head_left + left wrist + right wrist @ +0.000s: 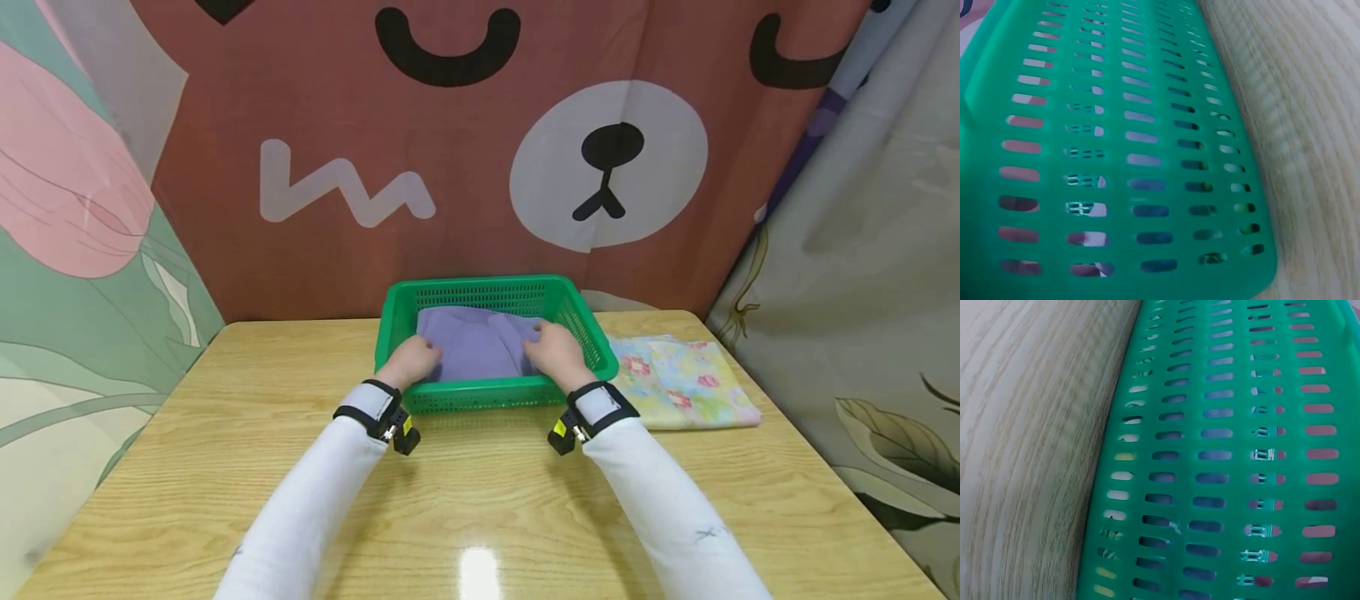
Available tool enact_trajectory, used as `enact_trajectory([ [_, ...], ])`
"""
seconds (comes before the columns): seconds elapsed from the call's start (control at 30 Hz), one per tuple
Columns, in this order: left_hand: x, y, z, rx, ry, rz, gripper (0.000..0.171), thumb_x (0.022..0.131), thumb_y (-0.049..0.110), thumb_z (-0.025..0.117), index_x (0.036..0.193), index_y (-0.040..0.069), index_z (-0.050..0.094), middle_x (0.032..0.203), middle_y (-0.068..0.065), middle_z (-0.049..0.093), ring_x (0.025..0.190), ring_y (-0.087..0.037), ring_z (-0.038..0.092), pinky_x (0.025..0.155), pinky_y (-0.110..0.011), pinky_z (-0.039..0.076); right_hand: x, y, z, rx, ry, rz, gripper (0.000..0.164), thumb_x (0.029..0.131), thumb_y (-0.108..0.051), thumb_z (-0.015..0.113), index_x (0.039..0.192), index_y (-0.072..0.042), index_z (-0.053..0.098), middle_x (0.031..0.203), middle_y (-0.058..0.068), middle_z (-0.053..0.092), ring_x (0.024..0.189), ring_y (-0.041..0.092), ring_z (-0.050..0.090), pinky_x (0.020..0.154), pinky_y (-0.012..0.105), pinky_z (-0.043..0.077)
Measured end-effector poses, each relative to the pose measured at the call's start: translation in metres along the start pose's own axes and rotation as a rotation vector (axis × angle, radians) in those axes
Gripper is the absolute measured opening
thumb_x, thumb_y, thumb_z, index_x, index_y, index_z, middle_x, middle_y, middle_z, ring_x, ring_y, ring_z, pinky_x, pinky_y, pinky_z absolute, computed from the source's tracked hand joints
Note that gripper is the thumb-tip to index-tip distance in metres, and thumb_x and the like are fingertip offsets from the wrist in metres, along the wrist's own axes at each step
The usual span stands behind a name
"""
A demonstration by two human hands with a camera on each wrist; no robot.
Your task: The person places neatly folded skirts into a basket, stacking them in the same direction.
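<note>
A folded purple cloth (480, 342) lies inside a green plastic basket (480, 392) with slotted walls. Over the basket's front left rim reaches my left hand (411, 362), its curled fingers gripping the cloth's left edge. My right hand (557, 354) comes in over the front right and pinches the cloth's right side, where a crease runs down. Both fingertips are partly hidden by cloth and hand. In the left wrist view the basket wall (1110, 144) fills most of the picture, and in the right wrist view the slotted wall (1229, 465) hides the hand.
A folded floral cloth (678, 383) in yellow, blue and pink lies on the wooden table (480, 492), right of the basket. Behind the table hangs a brown curtain (465, 242) with a bear face. Patterned fabric (847, 333) borders the right side.
</note>
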State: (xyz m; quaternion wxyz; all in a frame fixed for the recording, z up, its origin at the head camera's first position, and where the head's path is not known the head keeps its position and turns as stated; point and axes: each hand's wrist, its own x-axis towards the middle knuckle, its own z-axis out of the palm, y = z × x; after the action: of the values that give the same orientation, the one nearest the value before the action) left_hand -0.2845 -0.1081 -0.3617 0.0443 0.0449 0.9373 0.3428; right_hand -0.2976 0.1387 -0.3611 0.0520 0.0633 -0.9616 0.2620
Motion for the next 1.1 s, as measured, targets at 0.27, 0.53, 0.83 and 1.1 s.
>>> enact_trajectory([
  [0.27,-0.016,-0.002,-0.005,0.057,0.228,0.177,0.044,0.104,0.016,0.048,0.138,-0.01,0.061,0.143,-0.031,0.058,0.137,-0.045,0.055,0.114,-0.055,0.046,-0.013,0.0,0.003,0.012,0.181,-0.158,0.037,0.1,-0.017,0.057,0.128,0.004,0.07,0.123,0.023,0.073,0.109,0.04,0.071,0.089,0.054,0.059],
  [0.53,-0.042,-0.012,-0.006,0.108,0.373,0.334,0.034,0.102,0.009,0.056,0.128,-0.011,0.066,0.133,-0.03,0.064,0.126,-0.045,0.062,0.106,-0.056,0.052,-0.035,0.014,0.002,0.023,0.321,-0.323,0.025,0.1,-0.014,0.064,0.113,0.003,0.076,0.109,0.021,0.076,0.101,0.038,0.072,0.084,0.054,0.06],
  [0.83,-0.072,-0.022,0.008,0.109,0.451,0.473,0.027,0.099,0.003,0.061,0.12,-0.011,0.07,0.121,-0.028,0.07,0.113,-0.047,0.068,0.094,-0.058,0.057,-0.062,0.029,0.003,0.047,0.321,-0.422,0.019,0.099,-0.008,0.067,0.111,0.005,0.075,0.108,0.022,0.075,0.103,0.041,0.071,0.09,0.055,0.058],
  [1.1,-0.094,-0.03,0.015,0.08,0.496,0.556,0.021,0.094,-0.003,0.066,0.111,-0.011,0.074,0.112,-0.025,0.073,0.105,-0.043,0.07,0.089,-0.055,0.059,-0.084,0.043,0.001,0.046,0.367,-0.566,0.014,0.093,0.002,0.07,0.106,0.005,0.075,0.105,0.021,0.076,0.1,0.04,0.069,0.086,0.053,0.058],
])
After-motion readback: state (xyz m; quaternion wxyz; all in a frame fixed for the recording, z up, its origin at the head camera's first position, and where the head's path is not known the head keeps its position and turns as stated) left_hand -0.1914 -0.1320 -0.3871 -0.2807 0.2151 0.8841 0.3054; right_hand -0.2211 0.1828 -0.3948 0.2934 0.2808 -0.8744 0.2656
